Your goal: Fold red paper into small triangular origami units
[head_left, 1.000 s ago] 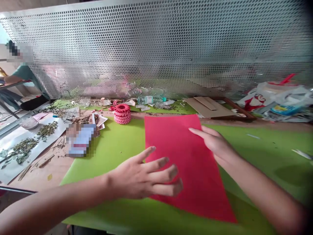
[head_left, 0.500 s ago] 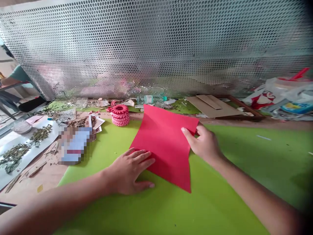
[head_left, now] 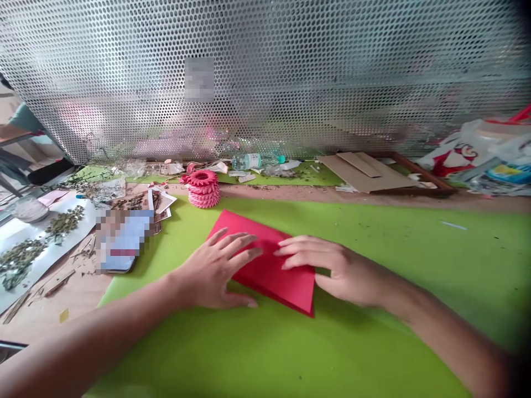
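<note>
Fingertips spread and flat, gripping nothing: the left hand presses down on a red paper sheet with its fingers open, while the right hand lays its open fingers on the same sheet from the other side, the two sets of fingertips just apart. The sheet now lies doubled over into a smaller shape, though the hands cover much of it, so the line of the fold and how well its edges meet are hard to make out. It rests flat on a green cutting mat, between the hands, with one corner pointing toward the person. Beyond the mat's far edge stands a stack of pink folded-paper rings, near a pixelated packet. Farther left, dried leaves lie on a white sheet. Along the back are a plastic bottle, flat cardboard and a plastic bag, before a perforated metal screen. At far left, a co-worker's teal sleeve shows.
</note>
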The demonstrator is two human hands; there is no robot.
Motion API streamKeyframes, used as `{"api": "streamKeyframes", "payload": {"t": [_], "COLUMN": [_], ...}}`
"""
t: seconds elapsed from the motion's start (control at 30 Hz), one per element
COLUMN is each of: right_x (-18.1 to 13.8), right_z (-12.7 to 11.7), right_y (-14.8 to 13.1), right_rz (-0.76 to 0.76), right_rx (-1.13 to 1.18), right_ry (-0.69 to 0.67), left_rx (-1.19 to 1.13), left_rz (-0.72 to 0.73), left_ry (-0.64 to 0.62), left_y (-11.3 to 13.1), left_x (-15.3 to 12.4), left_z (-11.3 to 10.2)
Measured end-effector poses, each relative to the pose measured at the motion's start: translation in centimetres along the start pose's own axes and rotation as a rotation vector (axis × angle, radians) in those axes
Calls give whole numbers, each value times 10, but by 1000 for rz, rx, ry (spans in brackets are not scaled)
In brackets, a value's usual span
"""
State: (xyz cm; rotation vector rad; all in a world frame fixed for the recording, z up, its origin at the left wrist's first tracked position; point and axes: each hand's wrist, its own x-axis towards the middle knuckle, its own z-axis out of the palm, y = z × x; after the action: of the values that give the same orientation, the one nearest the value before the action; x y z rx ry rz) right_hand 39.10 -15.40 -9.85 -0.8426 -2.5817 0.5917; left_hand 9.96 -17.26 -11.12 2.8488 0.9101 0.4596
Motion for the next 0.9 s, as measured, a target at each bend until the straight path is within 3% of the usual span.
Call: {"api": "streamKeyframes", "payload": {"t": [0.13, 0.23, 0.3, 0.33, 0.47, 0.57, 0.63, 0.7, 0.8, 0.9], "right_x": [-6, -3, 4, 9, 27, 36, 39, 43, 50, 60], "right_z": [-13, -19, -16, -13, 0, -3, -15, -27, -33, -12], "right_y": [-16, -10, -2, 2, 10, 9, 6, 3, -2, -9], "right_rz": [164, 293, 552, 667, 767, 802, 825, 839, 706, 614], "right_rx": [103, 207, 173, 134, 142, 68, 128, 303, 603, 841], "right_ry": [-115, 46, 209, 212, 7, 22, 65, 151, 491, 629], "left_rx": [-81, -93, -86, -84, -79, -73, -94, -159, -409, -825], "left_rz": [-28, -28, -18, -10, 18, 43, 31, -62, -326, -552], "left_ry": [-74, -86, -74, -69, -63, -36, 60, 254, 587, 659], "left_y": [-3, -5, -5, -4, -1, 0, -1, -6, -15, -23], "left_x": [2, 3, 4, 5, 10, 11, 11, 9, 7, 8], "left_z": [8, 11, 12, 12, 16, 13, 6, -4, -15, -15]}}
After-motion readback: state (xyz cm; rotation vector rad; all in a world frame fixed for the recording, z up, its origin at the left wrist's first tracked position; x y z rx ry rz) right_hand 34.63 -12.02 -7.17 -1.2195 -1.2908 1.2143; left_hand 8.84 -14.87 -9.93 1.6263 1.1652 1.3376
